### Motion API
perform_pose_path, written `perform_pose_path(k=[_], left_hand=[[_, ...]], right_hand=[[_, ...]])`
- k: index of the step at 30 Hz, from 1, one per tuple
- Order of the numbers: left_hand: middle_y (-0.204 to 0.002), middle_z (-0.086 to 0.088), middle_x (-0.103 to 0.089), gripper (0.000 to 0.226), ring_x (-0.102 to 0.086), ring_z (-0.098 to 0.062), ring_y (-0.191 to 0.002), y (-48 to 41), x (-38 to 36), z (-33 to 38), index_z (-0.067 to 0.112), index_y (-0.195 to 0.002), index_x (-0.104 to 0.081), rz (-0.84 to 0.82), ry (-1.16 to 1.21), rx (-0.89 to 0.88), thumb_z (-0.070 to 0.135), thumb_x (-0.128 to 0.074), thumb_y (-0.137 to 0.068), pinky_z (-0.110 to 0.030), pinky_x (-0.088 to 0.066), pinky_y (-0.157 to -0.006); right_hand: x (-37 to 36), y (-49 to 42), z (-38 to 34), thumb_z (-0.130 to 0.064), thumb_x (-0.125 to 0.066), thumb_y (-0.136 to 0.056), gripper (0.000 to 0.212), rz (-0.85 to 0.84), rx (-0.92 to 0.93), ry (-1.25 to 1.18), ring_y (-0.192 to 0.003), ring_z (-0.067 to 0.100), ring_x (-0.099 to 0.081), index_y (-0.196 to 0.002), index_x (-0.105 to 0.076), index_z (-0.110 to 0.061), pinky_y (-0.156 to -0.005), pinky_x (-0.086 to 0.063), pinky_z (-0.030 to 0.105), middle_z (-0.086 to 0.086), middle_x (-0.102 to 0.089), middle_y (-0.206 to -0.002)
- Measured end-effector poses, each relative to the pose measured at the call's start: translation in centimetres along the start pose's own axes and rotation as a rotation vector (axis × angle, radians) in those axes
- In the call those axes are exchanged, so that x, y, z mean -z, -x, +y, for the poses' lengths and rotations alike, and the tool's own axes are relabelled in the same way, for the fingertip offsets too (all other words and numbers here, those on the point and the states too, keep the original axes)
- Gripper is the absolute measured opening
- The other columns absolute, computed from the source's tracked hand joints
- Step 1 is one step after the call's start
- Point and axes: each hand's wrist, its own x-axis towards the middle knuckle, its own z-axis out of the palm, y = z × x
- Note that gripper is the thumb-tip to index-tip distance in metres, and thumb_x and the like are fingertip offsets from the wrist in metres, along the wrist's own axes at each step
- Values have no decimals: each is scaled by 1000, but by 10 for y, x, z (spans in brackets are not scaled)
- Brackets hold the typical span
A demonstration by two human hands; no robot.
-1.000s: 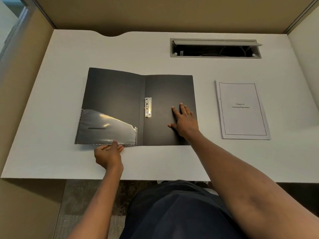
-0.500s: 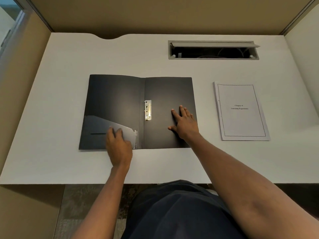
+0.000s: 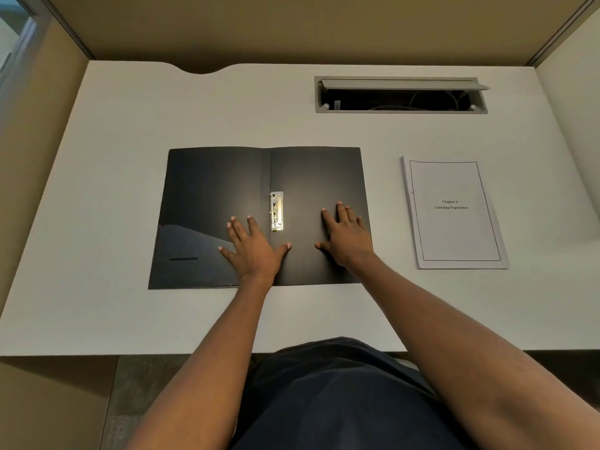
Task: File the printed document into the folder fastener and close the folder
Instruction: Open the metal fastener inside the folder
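Note:
A black folder (image 3: pixel 211 190) lies open and flat on the white desk (image 3: pixel 130 125). Its metal fastener (image 3: pixel 276 211) sits just right of the spine. My left hand (image 3: pixel 253 246) rests palm down with fingers spread across the spine, below and left of the fastener. On the folder's right half, my right hand (image 3: pixel 345 237) lies flat with fingers apart. Neither hand holds anything. The printed document (image 3: pixel 454 212), a white stack with a framed title page, lies on the desk right of the folder, apart from both hands.
A grey cable slot (image 3: pixel 401 95) with a raised lid opens in the desk behind the folder. Beige partition walls (image 3: pixel 292 27) enclose the desk at the back and on both sides. A clear pocket (image 3: pixel 191 251) covers the folder's lower left.
My left hand moved from the folder's bottom edge up and right onto the spine area. The left cover and its pocket have settled flat. My right hand stays in place.

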Motion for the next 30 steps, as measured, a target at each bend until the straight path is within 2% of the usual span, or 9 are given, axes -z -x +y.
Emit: perform_pose_path(k=[2,5,7,10,13,18,24,30], left_hand=[[-174,-15,2,118,4,-34,-162,-3,0,3,19,-166,-11,-8,12,20,72,-71,-79,-68,-11,-123],[-174,-16,1,120,2,-35,-162,-7,1,7,16,-165,-12,-23,15,43,67,-76,-77,-69,-13,-121],[-174,-17,1,121,2,-36,-162,-9,1,10,15,-165,-11,-38,8,61,64,-78,-77,-70,-14,-121],[-173,-19,2,123,3,-37,-161,-12,0,13,13,-165,-10,-59,2,74,64,-78,-77,-71,-15,-121],[-173,-20,2,123,3,-39,-161,-15,-1,14,11,-164,-9,-69,11,75,64,-78,-77,-72,-15,-120],[-173,-21,-2,103,1,-40,-161,-17,-4,15,10,-163,-14,-49,21,79,50,-72,-89,-73,-17,-119],[-173,-20,-3,87,1,-40,-161,-19,-9,13,11,-163,-15,-35,5,78,43,-63,-98,-73,-17,-120],[-173,-20,1,93,4,-40,-161,-20,-10,12,11,-164,-11,-56,-15,80,33,-70,-95,-73,-14,-121]], right_hand=[[4,-2,-3,-59,-54,-97,82,24,9,39,-157,34,-16,-162,-20,-23,-127,-21,49,15,-16,-169],[10,-7,-16,-55,-57,-96,65,135,49,6,-140,31,-41,-145,-46,-14,-116,-38,42,12,-43,-151],[15,-12,-32,-50,-61,-95,62,160,80,-95,-134,29,-47,-142,-48,-12,-109,-45,40,10,-48,-146],[20,-25,-59,-47,-65,-94,66,149,96,-192,-136,28,-46,-145,-45,-9,-109,-45,38,11,-47,-148],[20,-34,-78,-54,-64,-92,78,120,36,-223,-139,27,-42,-148,-40,-6,-110,-45,37,12,-43,-149],[12,-38,-89,-69,-62,-87,91,149,-45,-133,-134,26,-44,-146,-42,-3,-109,-45,35,12,-45,-143],[7,-39,-99,-71,-63,-84,92,189,-107,-96,-130,26,-46,-144,-45,-4,-108,-45,36,12,-48,-139],[6,-39,-104,-67,-66,-84,91,192,-127,-72,-130,26,-45,-145,-45,-3,-109,-43,37,12,-47,-138]])
